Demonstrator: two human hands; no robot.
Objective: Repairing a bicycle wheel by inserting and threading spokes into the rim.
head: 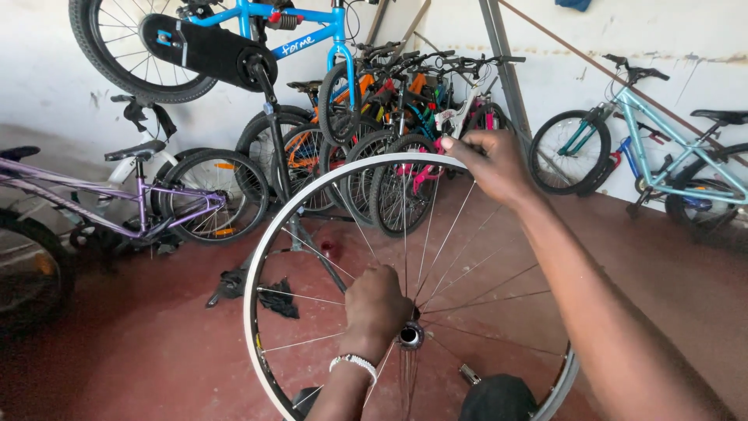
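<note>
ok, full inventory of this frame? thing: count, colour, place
wheel: 1, bare silver rim with spokes, no tyre, upright at centre
hub: 1, metal, middle of the wheel
blue bike: 1, blue, raised on a stand, top left
stand: 1, black, behind the wheel
purple bike: 1, purple, left
teal bike: 1, teal, by the right wall
bike cluster: several, mixed colours, against the back wall
rags: dark, on the floor left of the wheel
floor: red
wristband: 1, white, left wrist
left hand: on the spokes near the hub
right hand: grips the rim top
</note>
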